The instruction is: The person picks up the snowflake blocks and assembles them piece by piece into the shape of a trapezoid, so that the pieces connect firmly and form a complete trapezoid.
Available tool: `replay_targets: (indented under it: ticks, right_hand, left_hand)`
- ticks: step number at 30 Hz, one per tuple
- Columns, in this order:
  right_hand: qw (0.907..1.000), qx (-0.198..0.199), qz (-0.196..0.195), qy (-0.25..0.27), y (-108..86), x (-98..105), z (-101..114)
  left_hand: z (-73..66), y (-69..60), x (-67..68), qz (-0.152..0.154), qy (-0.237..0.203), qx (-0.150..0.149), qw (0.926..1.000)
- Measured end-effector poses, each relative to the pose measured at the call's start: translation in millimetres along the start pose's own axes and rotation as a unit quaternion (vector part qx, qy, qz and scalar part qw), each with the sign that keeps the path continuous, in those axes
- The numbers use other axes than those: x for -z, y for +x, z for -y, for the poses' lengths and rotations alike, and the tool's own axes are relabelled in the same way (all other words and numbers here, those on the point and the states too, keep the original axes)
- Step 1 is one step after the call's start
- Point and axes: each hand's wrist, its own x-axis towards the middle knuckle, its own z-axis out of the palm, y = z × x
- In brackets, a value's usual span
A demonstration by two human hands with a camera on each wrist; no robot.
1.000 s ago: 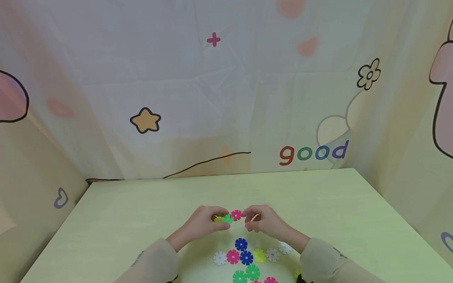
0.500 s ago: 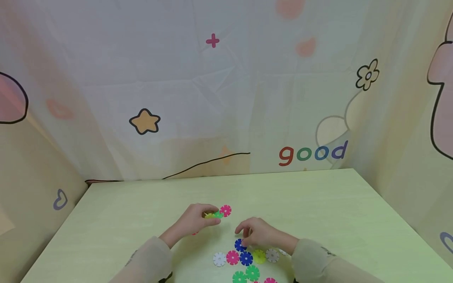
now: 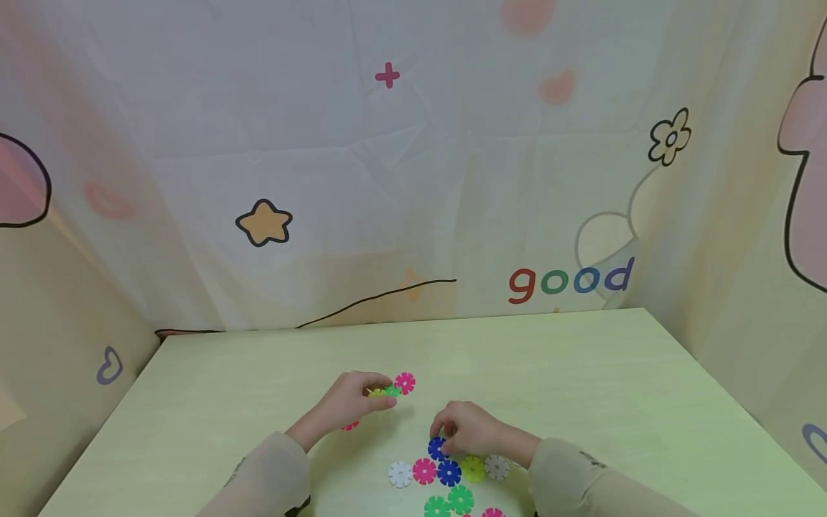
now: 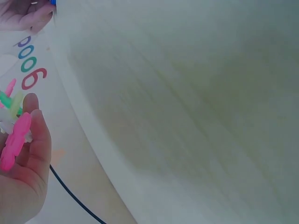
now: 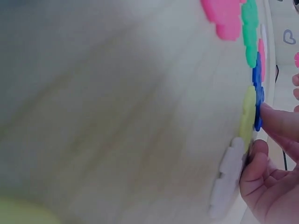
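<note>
My left hand (image 3: 352,398) is raised above the table, gripping a joined cluster of notched plastic flower discs. A pink disc (image 3: 405,383), a green disc (image 3: 392,391) and a yellow disc (image 3: 376,393) stick out past its fingers. Another pink disc (image 4: 17,140) and white pieces (image 4: 6,122) show at the palm in the left wrist view. My right hand (image 3: 474,427) is lower, among loose discs, with thumb and fingers pinching a blue disc (image 3: 436,449). From the right wrist, the thumb lies on that blue disc (image 5: 259,119); curled fingers partly hide behind neighbouring discs.
Loose discs lie close in front: a second blue disc (image 3: 449,473), pink disc (image 3: 424,471), white discs (image 3: 400,474), yellow disc (image 3: 474,468) and green discs (image 3: 461,499). More pink ones are cut off at the bottom edge. A printed curtain (image 3: 362,179) stands behind the table (image 3: 549,366).
My right hand has left the cluster, come down toward the person and right of centre, and taken hold of the blue disc. The left hand has shifted left with the cluster.
</note>
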Motion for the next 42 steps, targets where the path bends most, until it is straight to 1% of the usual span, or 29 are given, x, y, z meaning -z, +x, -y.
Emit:
replay_targets:
  ticks: [4, 11, 18, 21, 23, 25, 28, 31, 36, 39, 42]
  right_hand:
    - [1.0000, -0.004, 0.000, 0.006, -0.3, 0, 0]
    - [0.9992, -0.006, -0.003, 0.038, -3.1, 2, -2]
    - [0.9979, 0.005, -0.025, 0.059, -6.1, 8, -4]
    - [0.9970, 0.016, -0.047, 0.059, -6.8, 12, -3]
    - [0.9953, 0.026, -0.068, 0.064, -7.3, 15, -2]
    - [0.9925, 0.038, -0.093, 0.070, -7.6, 17, -1]
    - [0.9869, 0.047, -0.129, 0.086, -8.0, 21, 1]
    - [0.9806, 0.042, -0.159, 0.106, -8.1, 24, 4]
    - [0.9693, 0.029, -0.204, 0.134, -6.4, 26, 7]
    - [0.9638, 0.028, -0.222, 0.144, -5.4, 27, 7]
    - [0.9607, 0.029, -0.233, 0.149, -4.8, 27, 7]
  left_hand:
    - [1.8, 0.0, 0.0, -0.002, -0.001, -0.001, 1.0000]
    - [1.6, 0.2, -1.2, -0.003, -0.009, -0.004, 1.0000]
    - [-3.0, 0.4, -3.1, -0.001, -0.034, 0.007, 0.9994]
    - [-6.0, 0.6, -3.9, 0.001, -0.052, 0.007, 0.9986]
    - [-7.8, 1.1, -5.1, 0.003, -0.061, 0.002, 0.9981]
    - [-8.9, 1.7, -6.3, 0.006, -0.071, 0.001, 0.9975]
    - [-9.5, 2.8, -8.4, 0.014, -0.089, 0.008, 0.9959]
    - [-10.7, 2.9, -9.2, 0.023, -0.113, 0.011, 0.9932]
    - [-14.4, 1.0, -9.5, 0.033, -0.132, -0.003, 0.9906]
    - [-17.2, -0.4, -10.0, 0.038, -0.141, -0.004, 0.9893]
    - [-19.4, -1.6, -10.8, 0.041, -0.149, -0.003, 0.9880]
